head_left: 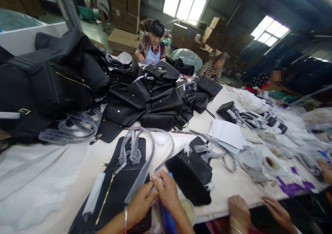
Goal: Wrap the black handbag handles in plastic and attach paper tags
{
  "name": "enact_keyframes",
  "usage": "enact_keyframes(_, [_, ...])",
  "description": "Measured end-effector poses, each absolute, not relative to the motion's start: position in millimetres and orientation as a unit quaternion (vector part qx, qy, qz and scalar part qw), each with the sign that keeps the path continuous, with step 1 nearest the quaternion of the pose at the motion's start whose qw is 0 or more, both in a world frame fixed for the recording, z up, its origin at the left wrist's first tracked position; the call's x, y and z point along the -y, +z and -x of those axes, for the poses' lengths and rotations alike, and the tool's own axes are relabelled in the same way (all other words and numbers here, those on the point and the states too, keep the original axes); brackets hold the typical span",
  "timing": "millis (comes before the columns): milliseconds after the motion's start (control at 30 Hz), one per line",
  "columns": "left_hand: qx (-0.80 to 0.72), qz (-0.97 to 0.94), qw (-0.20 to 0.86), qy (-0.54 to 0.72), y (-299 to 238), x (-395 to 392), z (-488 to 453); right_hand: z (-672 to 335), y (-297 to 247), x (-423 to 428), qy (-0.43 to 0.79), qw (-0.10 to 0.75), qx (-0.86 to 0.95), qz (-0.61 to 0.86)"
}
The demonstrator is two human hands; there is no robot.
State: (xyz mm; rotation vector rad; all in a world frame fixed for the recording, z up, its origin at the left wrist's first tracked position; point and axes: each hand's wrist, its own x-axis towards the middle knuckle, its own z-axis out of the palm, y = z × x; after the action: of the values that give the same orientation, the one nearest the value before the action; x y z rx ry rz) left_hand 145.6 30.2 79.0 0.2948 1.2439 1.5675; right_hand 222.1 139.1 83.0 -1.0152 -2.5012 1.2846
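Observation:
My left hand, with a bracelet at the wrist, and my right hand meet near the table's front edge. Both have their fingers closed around something small and pale that the fingers mostly cover. Under and left of them lies a black backpack with a gold zip and a paper-wrapped piece on its side. A strap wrapped in clear plastic loops over the bag and passes close to my fingers. A second black bag with wrapped straps rests to the right. Something blue sits beneath my right forearm.
Black bags are heaped across the table's far and left side. White paper, plastic wrap and a tape roll lie to the right. Another person's hands are at the front edge on the right; several people sit beyond the table.

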Motion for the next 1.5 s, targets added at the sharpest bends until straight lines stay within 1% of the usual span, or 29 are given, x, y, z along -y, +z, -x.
enact_keyframes(133, [-0.542,-0.183,0.510,0.642,67.7,-30.5,-152.9,-217.6,85.4,-144.3,0.450,0.065,0.833,0.315])
enact_keyframes(367, [-0.475,-0.167,0.607,0.615,63.3,-15.4,-150.9,-212.2,89.1,-152.6,0.432,0.092,0.856,0.267])
enact_keyframes(500, [-0.461,-0.156,0.631,0.604,61.0,2.7,-153.4,-209.4,88.0,-153.1,0.421,0.096,0.859,0.274])
enact_keyframes(600, [-0.459,-0.098,0.623,0.626,60.6,7.7,-154.8,-217.7,84.9,-148.1,0.471,0.108,0.823,0.297])
enact_keyframes(700, [-0.456,-0.050,0.613,0.643,63.5,8.6,-155.6,-238.6,74.8,-129.3,0.508,0.149,0.761,0.374])
enact_keyframes(800, [-0.459,-0.056,0.601,0.651,67.3,9.7,-156.8,-260.4,56.2,-97.2,0.537,0.160,0.708,0.431])
enact_keyframes(900, [-0.463,-0.078,0.594,0.653,68.7,11.6,-158.5,-269.5,37.9,-68.1,0.600,0.168,0.639,0.451])
enact_keyframes(1067, [-0.446,-0.070,0.592,0.667,68.1,14.9,-160.9,-264.7,26.5,-55.8,0.707,0.212,0.528,0.421])
enact_keyframes(1233, [-0.425,-0.070,0.589,0.684,65.9,16.4,-163.0,-263.0,29.4,-58.7,0.770,0.199,0.468,0.385])
enact_keyframes(1333, [-0.459,-0.072,0.572,0.676,60.8,16.8,-164.9,-263.1,32.0,-57.2,0.754,0.191,0.497,0.384])
enact_keyframes(1500, [-0.528,-0.088,0.532,0.656,51.1,17.5,-169.6,-261.6,41.5,-50.7,0.615,0.215,0.633,0.417])
